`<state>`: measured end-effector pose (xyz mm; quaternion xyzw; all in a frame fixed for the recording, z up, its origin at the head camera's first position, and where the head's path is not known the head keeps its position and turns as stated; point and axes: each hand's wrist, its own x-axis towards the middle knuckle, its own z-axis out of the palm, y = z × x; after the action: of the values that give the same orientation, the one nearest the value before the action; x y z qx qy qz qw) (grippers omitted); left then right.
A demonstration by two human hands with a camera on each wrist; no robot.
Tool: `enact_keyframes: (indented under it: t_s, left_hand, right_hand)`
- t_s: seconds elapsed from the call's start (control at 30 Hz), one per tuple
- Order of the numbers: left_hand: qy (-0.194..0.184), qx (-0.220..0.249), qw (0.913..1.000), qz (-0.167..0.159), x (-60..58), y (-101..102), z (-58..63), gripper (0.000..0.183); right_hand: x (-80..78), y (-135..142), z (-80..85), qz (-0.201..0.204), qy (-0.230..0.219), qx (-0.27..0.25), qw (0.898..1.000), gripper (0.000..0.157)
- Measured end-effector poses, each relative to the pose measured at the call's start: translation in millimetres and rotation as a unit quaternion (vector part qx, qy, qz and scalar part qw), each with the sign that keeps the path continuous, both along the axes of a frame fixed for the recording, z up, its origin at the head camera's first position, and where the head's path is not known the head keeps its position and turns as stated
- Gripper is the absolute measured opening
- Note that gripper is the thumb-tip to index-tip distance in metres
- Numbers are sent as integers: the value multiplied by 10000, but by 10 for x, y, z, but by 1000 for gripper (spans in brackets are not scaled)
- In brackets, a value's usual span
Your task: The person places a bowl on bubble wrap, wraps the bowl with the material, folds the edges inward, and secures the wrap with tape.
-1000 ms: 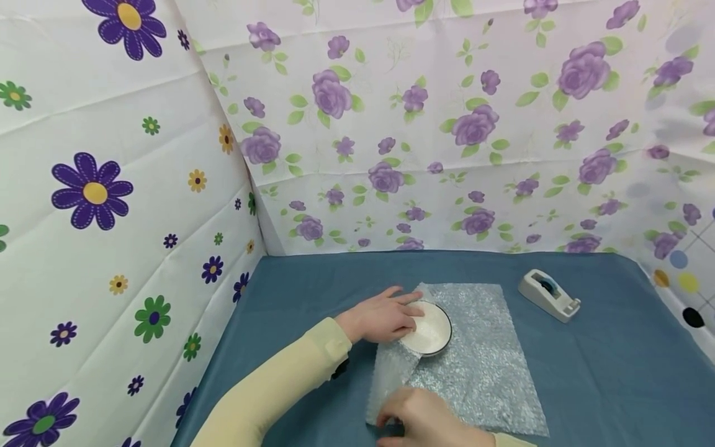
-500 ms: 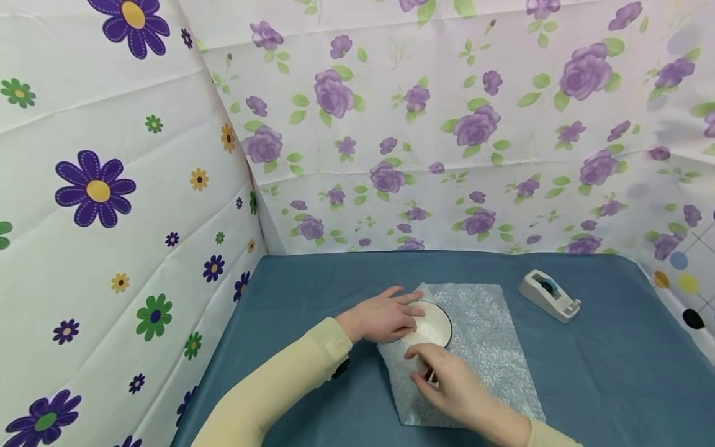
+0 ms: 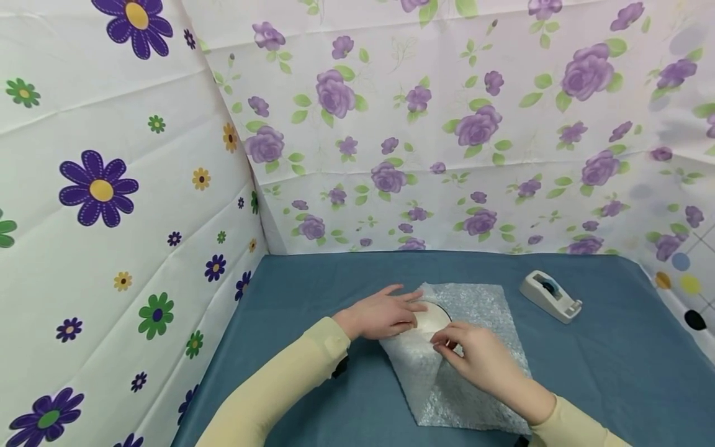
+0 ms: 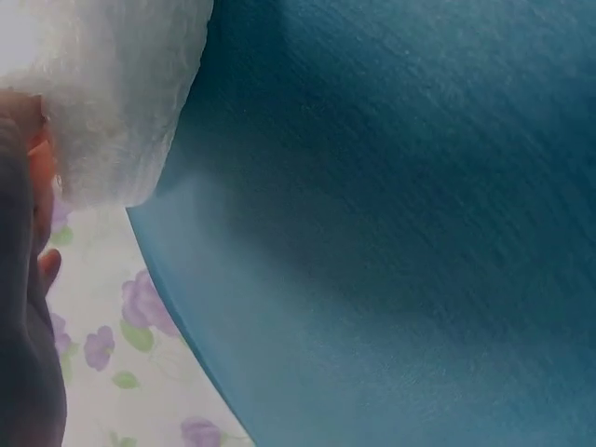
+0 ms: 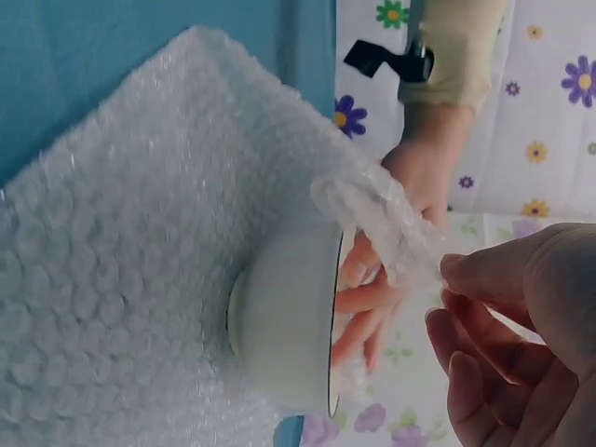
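- The flap could slip free and spring flat: the right hand appears to pinch only a thin margin of the clear bubble-wrap sheet between thumb and forefinger, its other fingers loosely bent.
- A hard pull on that flap could slide or tip the white, round, dark-rimmed bowl, since the bowl stands on the same sheet and seems steadied from one side only.
- The left hand could get caught under the plastic, because its fingers reach over the rim just where the flap closes in; drawing them out might drag the fold loose.
- The whole sheet might creep across the blue cloth-covered tabletop if nothing but the bowl weighs it down.
- The bowl sits upright on the sheet, around the middle of the tabletop's depth, nearer its left edge than its right.
- It lies under the left hand's spread fingers, which dip inside the rim on the left; how firmly they press, I cannot tell.
- The right fingertips are just beside the rim, on the side toward the tabletop's near edge.
- The white tape dispenser with blue tape stands toward the tabletop's far right corner, apart from both hands.
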<state>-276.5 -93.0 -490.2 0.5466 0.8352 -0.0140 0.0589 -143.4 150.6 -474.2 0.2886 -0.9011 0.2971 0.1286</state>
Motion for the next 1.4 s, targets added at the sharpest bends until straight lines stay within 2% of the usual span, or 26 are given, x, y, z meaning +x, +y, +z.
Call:
enact_keyframes:
  t_s: [0.1,0.27,0.4,0.6,0.83,0.97,1.13,1.2,1.3,1.4]
  left_hand:
    - [-2,430,9991,-16,-21,-15,-27,25]
    - [270,1199,9924,-65,-34,-36,-40,16]
    - [252,1623,9862,225,-25,-59,-40,14]
    - [-159,2140,9747,632,0,-105,-35,19]
    - [-119,2481,9629,1053,32,-157,-17,23]
    - [-77,2509,9613,1134,51,-175,-7,22]
    - [-200,2199,9682,1177,76,-163,-21,28]
    - [-256,1895,9751,1119,80,-156,-33,36]
    - [-331,1423,9853,889,76,-157,-50,45]
    - [-390,1126,9907,658,73,-176,-52,48]
  right_hand:
    - [-52,24,-1,-169,-216,99,9996,18]
    - [-119,38,-6,-449,-584,136,9972,24]
    - [-163,50,-22,-544,-536,195,9969,26]
    - [-231,76,-22,-654,-336,258,9970,16]
    - [-346,84,-9,-777,-246,356,9960,8]
    - [-444,81,-24,-881,-313,412,9948,18]
    - [-558,95,-85,-938,-270,623,9933,40]
    - [-591,102,-123,-904,-186,694,9933,38]
    - [-612,104,-170,-867,-71,731,9935,22]
    - [-611,106,-191,-873,26,706,9937,9]
